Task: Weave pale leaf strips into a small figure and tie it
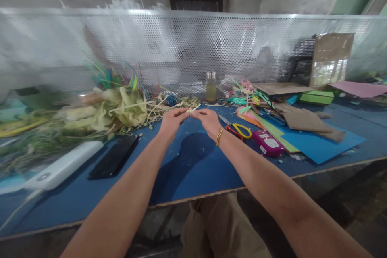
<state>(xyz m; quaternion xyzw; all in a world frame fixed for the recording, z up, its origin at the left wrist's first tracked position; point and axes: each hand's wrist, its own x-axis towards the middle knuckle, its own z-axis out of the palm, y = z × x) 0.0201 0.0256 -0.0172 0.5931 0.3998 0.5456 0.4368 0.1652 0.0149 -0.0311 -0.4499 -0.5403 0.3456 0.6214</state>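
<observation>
My left hand (pixel 173 121) and my right hand (pixel 208 119) meet above the middle of the blue table. Between their fingertips they pinch a small pale yellow-green strip (pixel 195 109), which looks like dried leaf or husk. One end of it sticks up to the right. Its lower part is hidden by my fingers. Scissors with yellow handles (pixel 242 130) lie just right of my right hand, with red handles (pixel 234 132) beside them. A purple box (pixel 267 143) sits nearby. Left of my left hand is a heap of pale husks (pixel 127 107).
A black phone (pixel 115 157) and a white power bank (pixel 65 165) with a cable lie at the left. A bottle of yellowish liquid (pixel 211 87) stands at the back before the perforated metal screen (pixel 193 40). Blue paper (pixel 320 145) and cardboard (pixel 305 121) are piled right.
</observation>
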